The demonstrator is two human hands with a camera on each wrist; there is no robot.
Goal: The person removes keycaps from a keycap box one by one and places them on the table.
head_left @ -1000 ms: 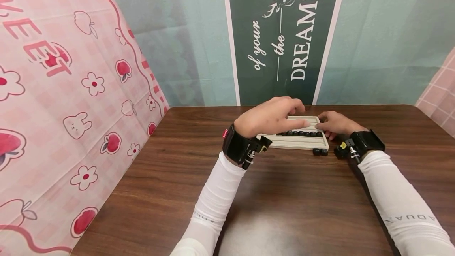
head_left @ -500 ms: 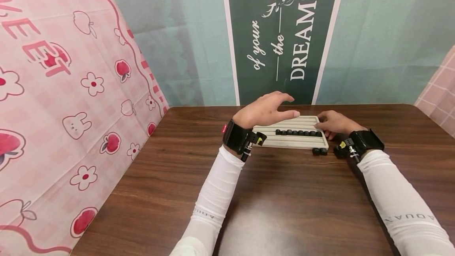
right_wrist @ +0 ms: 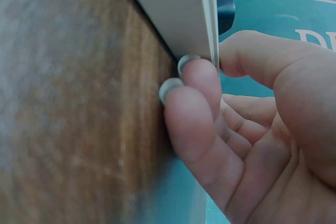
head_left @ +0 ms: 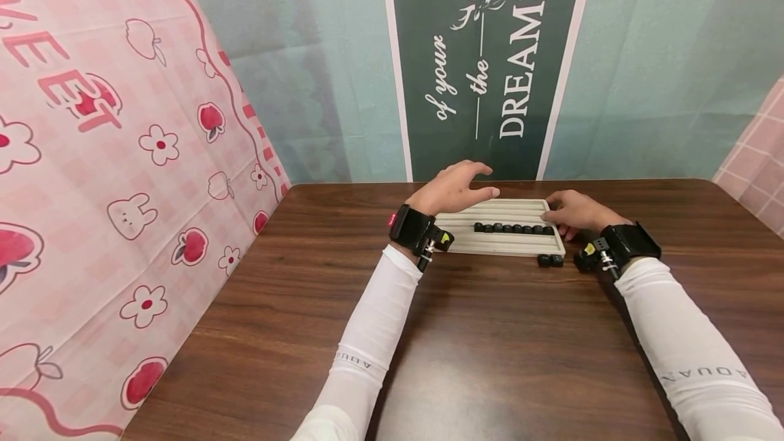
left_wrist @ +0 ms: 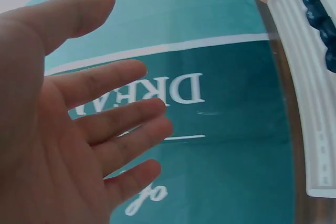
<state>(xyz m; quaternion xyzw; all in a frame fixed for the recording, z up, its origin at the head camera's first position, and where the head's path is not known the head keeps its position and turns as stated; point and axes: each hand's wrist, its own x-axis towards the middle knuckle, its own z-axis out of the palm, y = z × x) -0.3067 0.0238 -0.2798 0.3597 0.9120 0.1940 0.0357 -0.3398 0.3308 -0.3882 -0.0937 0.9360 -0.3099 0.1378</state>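
Note:
A cream ridged tray (head_left: 496,246) lies near the table's far edge. Several black keycaps (head_left: 513,229) stand in a row along one of its channels. My right hand (head_left: 578,211) grips the tray's right end; in the right wrist view the thumb (right_wrist: 247,51) is on one face and curled fingertips (right_wrist: 191,114) reach under the rim. My left hand (head_left: 450,189) hovers over the tray's left part, partly covering it. Its fingers are spread and hold nothing, as the left wrist view shows.
Two loose black keycaps (head_left: 550,260) sit on the brown wooden table (head_left: 490,359) in front of the tray's near right corner. A green lettered curtain (head_left: 490,73) hangs behind the table, and a pink printed cloth (head_left: 122,189) hangs along the left side.
My left hand has drawn back to the left from above the middle of the tray, uncovering the row of keycaps. My right hand keeps its grip at the tray's right end.

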